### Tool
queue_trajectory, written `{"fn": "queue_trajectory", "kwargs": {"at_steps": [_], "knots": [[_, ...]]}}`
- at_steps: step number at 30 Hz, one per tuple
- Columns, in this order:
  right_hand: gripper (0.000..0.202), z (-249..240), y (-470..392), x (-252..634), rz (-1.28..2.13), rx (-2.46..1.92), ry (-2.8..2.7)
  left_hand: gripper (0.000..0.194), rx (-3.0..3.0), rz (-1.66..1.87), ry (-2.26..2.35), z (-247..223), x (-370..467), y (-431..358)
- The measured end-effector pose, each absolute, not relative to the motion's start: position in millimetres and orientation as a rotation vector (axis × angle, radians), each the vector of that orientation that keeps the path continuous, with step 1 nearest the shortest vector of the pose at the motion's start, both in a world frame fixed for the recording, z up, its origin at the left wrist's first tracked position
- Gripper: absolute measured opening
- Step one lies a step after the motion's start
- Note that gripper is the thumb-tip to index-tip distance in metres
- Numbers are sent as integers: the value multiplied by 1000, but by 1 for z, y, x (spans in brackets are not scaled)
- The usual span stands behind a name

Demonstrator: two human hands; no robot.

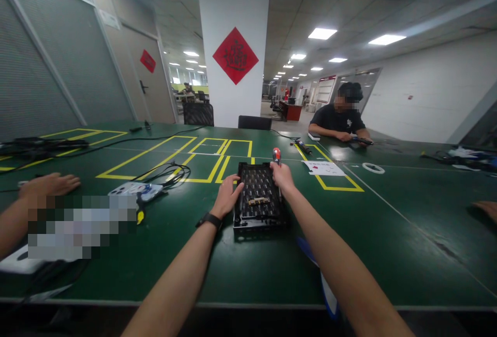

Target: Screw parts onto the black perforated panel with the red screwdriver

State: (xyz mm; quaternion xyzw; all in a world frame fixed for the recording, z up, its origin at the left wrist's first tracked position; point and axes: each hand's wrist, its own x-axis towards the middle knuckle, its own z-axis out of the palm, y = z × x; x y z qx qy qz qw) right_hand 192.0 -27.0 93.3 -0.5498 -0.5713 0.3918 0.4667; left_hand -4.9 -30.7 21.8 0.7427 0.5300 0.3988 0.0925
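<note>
A black bit case (254,181) lies on the green table in front of me, with rows of small slots and silvery bits inside. Near its front part sits a small brass-coloured piece (259,201), too blurred to name. My left hand (228,194), with a dark band at the wrist, grips the case's left edge, thumb towards the top. At the case's right edge, my right hand (283,179) is closed around a screwdriver (276,155), held roughly upright. Its red end points up, and its lower part shows beneath the hand.
Yellow tape outlines (155,158) mark the table. Left are a co-worker's hand (50,186), a light-blue device (135,190) and black cables (176,174). A paper sheet (324,168) and tape roll (373,168) lie right. A blue-edged object (330,295) is under my right forearm. Another person (341,119) sits opposite.
</note>
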Motion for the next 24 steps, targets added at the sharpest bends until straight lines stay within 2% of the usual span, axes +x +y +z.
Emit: {"fn": "queue_trajectory", "kwargs": {"at_steps": [3,10,16,24], "knots": [[29,77,-37,222,690,-1698,-1373,52,2016,1020,1610,4,-9,-14],[36,36,-54,242,423,-2128,-1477,54,1924,979,1573,-7,-11,-2],[54,35,-56,254,309,-2134,-1570,54,1891,978,1619,-4,-9,-4],[48,35,-81,285,323,-1963,-1745,54,1901,978,1645,-5,-8,-5]]}}
